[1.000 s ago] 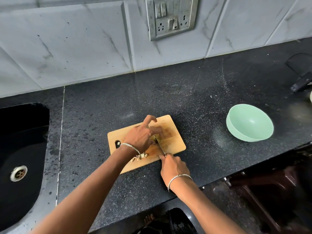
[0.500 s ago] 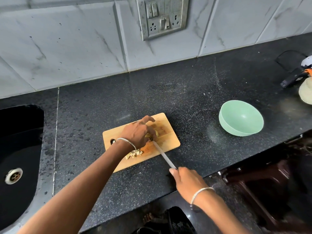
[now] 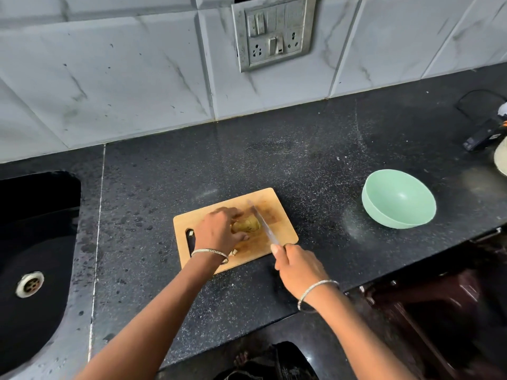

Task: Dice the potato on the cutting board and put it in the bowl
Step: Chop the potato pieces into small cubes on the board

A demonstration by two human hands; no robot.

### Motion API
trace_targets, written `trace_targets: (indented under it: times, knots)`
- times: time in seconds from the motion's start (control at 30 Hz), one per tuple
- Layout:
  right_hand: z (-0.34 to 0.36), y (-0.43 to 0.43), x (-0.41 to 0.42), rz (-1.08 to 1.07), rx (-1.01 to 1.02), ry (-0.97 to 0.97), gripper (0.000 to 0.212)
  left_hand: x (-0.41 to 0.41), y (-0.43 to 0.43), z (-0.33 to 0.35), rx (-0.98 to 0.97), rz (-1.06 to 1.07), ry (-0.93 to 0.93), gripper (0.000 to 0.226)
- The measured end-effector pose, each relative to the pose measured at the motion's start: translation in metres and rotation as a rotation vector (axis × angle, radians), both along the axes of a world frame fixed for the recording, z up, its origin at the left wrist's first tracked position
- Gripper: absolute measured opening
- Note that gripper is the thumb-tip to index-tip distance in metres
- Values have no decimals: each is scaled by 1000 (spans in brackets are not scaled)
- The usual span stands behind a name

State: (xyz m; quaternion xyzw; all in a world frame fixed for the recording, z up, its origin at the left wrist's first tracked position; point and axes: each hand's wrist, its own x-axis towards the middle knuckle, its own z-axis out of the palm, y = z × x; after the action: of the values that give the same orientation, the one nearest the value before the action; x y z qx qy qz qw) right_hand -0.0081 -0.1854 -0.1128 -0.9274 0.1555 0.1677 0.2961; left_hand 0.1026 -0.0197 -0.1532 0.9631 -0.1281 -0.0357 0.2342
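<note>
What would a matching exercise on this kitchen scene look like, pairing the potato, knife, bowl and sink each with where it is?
Things:
1 potato
2 knife
3 bowl
4 sink

Places:
A set into the counter, far left
B gripped by the right hand, blade across the cutting board
C held by the left hand on the cutting board
D empty, on the counter right of the cutting board

Pairs: 1-C, 2-B, 3-D, 4-A

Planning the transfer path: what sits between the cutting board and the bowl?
Head view: only bare black countertop between cutting board and bowl.
</note>
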Motion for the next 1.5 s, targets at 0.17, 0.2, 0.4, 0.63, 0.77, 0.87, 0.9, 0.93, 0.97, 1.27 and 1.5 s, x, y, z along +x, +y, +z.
trace_targets:
  times: [0.17, 0.2, 0.4, 0.63, 0.77, 0.87, 0.9, 0.93, 0.97, 1.27, 1.5]
  knots:
    - [-5, 19, -2, 33, -36, -6, 42, 0, -5, -5, 86, 39, -23, 36]
    - [-5, 21, -3, 34, -32, -4, 41, 1, -5, -6, 77, 47, -24, 35]
    - [-5, 28, -6, 23, -96, -23, 42, 1, -2, -8, 21, 59, -23, 34]
    - [-11, 48, 5, -27, -170, -2, 38, 8, -2, -3, -18, 67, 37, 31]
    - [-15, 55, 28, -54, -136, 67, 41, 8, -2, -3, -29, 80, 52, 29]
    - [-16, 52, 25, -44, -128, 78, 41, 9, -1, -4, -34, 75, 70, 28]
    - [-17, 51, 21, -38, -128, 77, 41, 10, -1, -4, -40, 75, 80, 29]
    - [-18, 50, 16, -33, -136, 78, 42, 10, -1, -4, -49, 72, 88, 29]
    - [-19, 49, 13, -26, -148, 80, 42, 11, -1, -4, -58, 72, 93, 28]
    - [-20, 48, 10, -26, -179, 58, 41, 6, -2, 4, -52, -52, -27, 51]
    - [-20, 47, 10, -21, -171, 45, 43, 18, -3, 18, 213, -448, -38, 42]
